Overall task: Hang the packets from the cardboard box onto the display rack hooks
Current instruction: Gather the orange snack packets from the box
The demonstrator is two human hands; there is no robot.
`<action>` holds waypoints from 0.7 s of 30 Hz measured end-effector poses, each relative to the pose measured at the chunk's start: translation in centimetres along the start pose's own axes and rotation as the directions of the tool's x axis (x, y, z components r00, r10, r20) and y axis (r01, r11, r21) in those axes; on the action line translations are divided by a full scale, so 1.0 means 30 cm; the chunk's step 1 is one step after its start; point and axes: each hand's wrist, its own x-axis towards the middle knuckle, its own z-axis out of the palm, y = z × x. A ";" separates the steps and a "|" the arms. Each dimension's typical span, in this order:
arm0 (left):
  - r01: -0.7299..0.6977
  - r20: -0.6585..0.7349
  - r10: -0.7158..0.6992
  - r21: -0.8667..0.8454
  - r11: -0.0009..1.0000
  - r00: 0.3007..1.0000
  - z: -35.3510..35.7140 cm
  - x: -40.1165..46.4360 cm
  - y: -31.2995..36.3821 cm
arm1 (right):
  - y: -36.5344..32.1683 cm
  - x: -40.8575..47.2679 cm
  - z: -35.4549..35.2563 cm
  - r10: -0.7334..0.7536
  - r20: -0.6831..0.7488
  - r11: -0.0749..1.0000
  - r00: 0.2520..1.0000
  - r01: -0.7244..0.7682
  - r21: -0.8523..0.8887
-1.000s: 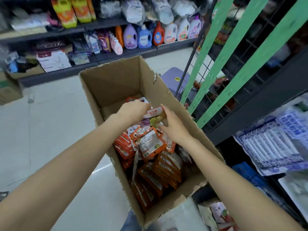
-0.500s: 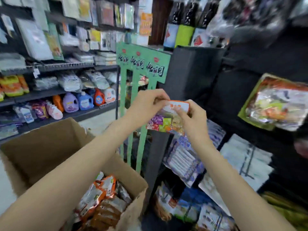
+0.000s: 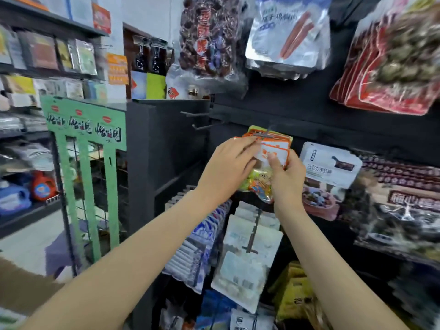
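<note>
— Where is the packet (image 3: 263, 173) at this moment?

— Centre of the frame, a little right, held up against the dark display rack (image 3: 321, 120). Its white, orange-edged header sits just in front of a stack of matching orange packets (image 3: 277, 136) already on a hook (image 3: 262, 134); the clear lower half shows bright wrapped sweets.

— And the hands?

— Close together, both on the packet. The left hand (image 3: 228, 167) pinches the header's left side with its fingers reaching toward the hook; the right hand (image 3: 287, 179) grips the right edge, thumb pressed on the front. Whether the hook has entered the hang hole cannot be told; blur and fingers cover it.

— How would it handle?

— Probably light, soft and crinkly, the film slippery and the lower part floppy. The flat sealed header looks the stiffest part, so holding either side of the hole seems the sensible grip, as is done here.

— What holds what around it?

— Two bare hooks (image 3: 202, 120) jut out up and to the left. A white pouch (image 3: 329, 167) hangs just right, pale bags (image 3: 247, 256) below, dark snack bags (image 3: 209, 36) at the top. Only a brown corner of the cardboard box (image 3: 21, 284) shows at lower left; its contents are out of view.
</note>
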 end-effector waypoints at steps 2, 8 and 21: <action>-0.007 0.025 0.006 0.026 1.000 1.000 0.033 -0.002 0.000 | 0.009 0.027 -0.009 0.014 0.003 1.000 1.000 -0.014 -0.006; -0.013 0.025 0.010 0.131 0.991 1.000 0.054 -0.038 -0.014 | 0.038 0.035 -0.016 0.000 0.039 1.000 0.999 0.000 -0.008; 0.048 0.309 -0.134 0.273 0.961 0.942 0.105 -0.023 -0.027 | 0.097 0.096 0.002 -0.338 0.019 0.876 0.941 0.322 -0.358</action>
